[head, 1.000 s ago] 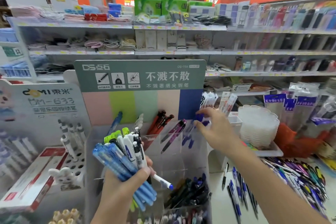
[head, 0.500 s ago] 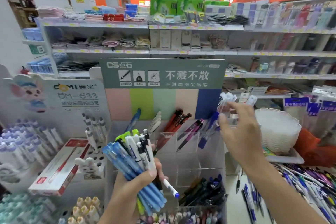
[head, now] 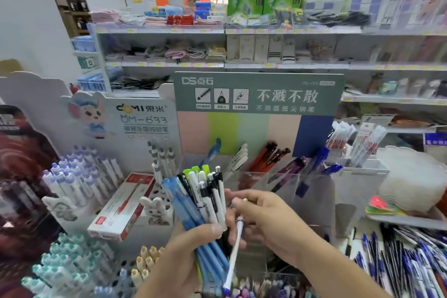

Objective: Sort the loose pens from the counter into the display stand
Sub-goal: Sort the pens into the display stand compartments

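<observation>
My left hand [head: 191, 249] grips a bundle of pens [head: 200, 201], blue, white, black and green, held upright in front of the clear display stand [head: 314, 189]. My right hand [head: 263, 220] is against the bundle and its fingers pinch one white pen [head: 234, 251] that hangs down, blue tip lowest. The stand's upper compartments hold a blue pen [head: 212, 152], white pens [head: 238, 157], red pens [head: 268, 156], purple pens [head: 287, 172] and dark blue pens [head: 314, 164]. Loose pens [head: 406, 256] lie on the counter at the right.
A white stand with lilac-capped pens [head: 79, 176] and a red-and-white box [head: 123, 208] stands at the left. Teal and yellow-capped pens [head: 72, 266] fill the lower left. A stack of white trays [head: 413, 176] sits at the right. Store shelves run behind.
My right hand came back from the stand's dark blue compartment to the bundle and took hold of one white pen. The view shifted left.
</observation>
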